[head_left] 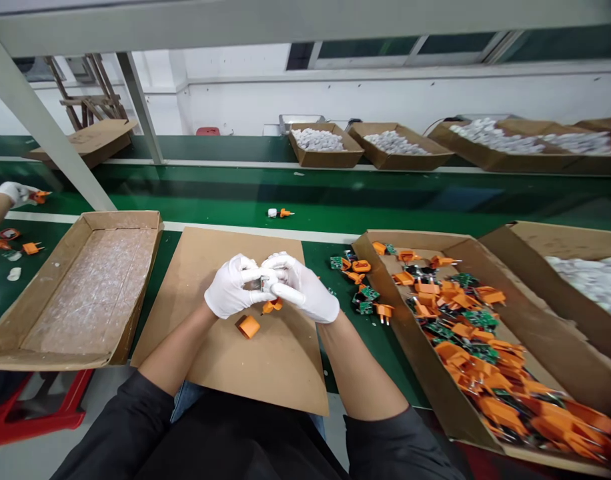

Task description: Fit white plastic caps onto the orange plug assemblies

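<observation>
Both my hands wear white gloves and meet over a cardboard sheet (225, 367). My left hand (231, 288) and my right hand (305, 288) pinch a small white piece with a greyish side (267, 283) between their fingertips. The fingers cover much of it, so its exact kind is unclear. Just below the fingers, an orange plug part (272, 306) lies partly hidden. Nearer to me, an orange plug shell (248, 327) rests on the sheet. Right of my right hand, loose orange plug parts (384, 313) and green circuit boards (363, 303) lie on the green surface.
A cardboard box of orange plugs and circuit boards (385, 347) stands right, a shallow box (118, 320) left. On the belt (210, 190) lie a white piece (272, 213) and an orange plug (285, 213). Boxes of white parts (325, 159) line the back. A co-worker's gloved hand (16, 192) appears left.
</observation>
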`<state>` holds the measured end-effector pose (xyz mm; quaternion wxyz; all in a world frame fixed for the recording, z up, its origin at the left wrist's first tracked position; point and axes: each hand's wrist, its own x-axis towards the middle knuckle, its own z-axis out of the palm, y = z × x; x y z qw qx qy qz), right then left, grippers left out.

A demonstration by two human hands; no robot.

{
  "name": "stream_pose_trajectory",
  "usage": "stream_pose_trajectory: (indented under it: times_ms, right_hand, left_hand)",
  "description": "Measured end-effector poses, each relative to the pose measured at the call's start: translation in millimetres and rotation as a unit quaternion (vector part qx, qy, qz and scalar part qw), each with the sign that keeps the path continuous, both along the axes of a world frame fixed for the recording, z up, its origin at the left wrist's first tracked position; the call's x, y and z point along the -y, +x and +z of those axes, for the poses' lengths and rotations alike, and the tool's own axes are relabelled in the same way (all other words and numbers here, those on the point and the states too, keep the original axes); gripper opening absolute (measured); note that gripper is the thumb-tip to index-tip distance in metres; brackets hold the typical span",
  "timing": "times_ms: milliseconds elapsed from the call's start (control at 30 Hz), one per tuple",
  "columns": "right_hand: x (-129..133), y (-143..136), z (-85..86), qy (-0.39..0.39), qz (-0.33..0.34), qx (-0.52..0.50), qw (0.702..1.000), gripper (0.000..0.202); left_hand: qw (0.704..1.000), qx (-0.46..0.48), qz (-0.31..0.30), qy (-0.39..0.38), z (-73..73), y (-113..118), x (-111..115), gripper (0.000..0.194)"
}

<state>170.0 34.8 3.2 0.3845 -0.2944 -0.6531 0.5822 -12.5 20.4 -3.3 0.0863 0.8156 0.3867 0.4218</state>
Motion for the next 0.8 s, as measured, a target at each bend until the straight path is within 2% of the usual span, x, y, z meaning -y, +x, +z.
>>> stream_pose_trajectory:
  times_ms: [133, 233, 300, 433, 533, 600, 667, 733, 800]
  right_hand:
    - [-1.9, -4.9, -2.3, 0.018, -0.042, 0.024, 0.999, 0.029]
    - [-2.6, -10.7, -3.5, 0.004, -0.033, 0.024, 0.999, 0.032]
    - [-2.6, -14.1, -3.4, 0.023, -0.033, 0.043, 0.998, 0.032]
    - [-4.3, -14.8, -3.1, 0.108, -0.074, 0.104, 0.986, 0.032]
    - [-9.6, -5.7, -6.1, 0.168, -0.073, 0.146, 0.972, 0.033]
    - [-13.6, 3.3, -9.2, 0.175, -0.074, 0.131, 0.973, 0.037]
    - [-16.1, 10.6, -11.2, 0.165, -0.078, 0.088, 0.979, 0.045]
    - [-15.9, 13.5, -10.2, 0.204, -0.067, 0.077, 0.974, 0.051]
    - [-13.2, 11.3, -7.0, 0.271, -0.062, 0.112, 0.954, 0.052]
  left_hand:
    - [1.0, 0.015, 0.004, 0.014, -5.4, 2.0, -1.4, 0.02]
    - [0.998, 0.054, 0.017, 0.0, -10.3, 2.3, -3.0, 0.026]
    - [0.997, 0.056, 0.008, -0.052, -11.8, 1.3, -3.9, 0.031]
    - [0.986, 0.082, -0.003, -0.145, -10.0, -1.7, -4.3, 0.024]
    - [0.962, 0.146, -0.012, -0.228, -6.6, -2.3, -4.9, 0.034]
    - [0.935, 0.213, -0.025, -0.284, -4.7, -1.5, -5.8, 0.043]
    - [0.9, 0.279, -0.064, -0.329, -5.4, 0.0, -7.3, 0.047]
    - [0.88, 0.286, -0.1, -0.365, -10.5, 1.8, -8.8, 0.052]
    - [0.897, 0.233, -0.029, -0.374, -19.4, 3.6, -10.1, 0.049]
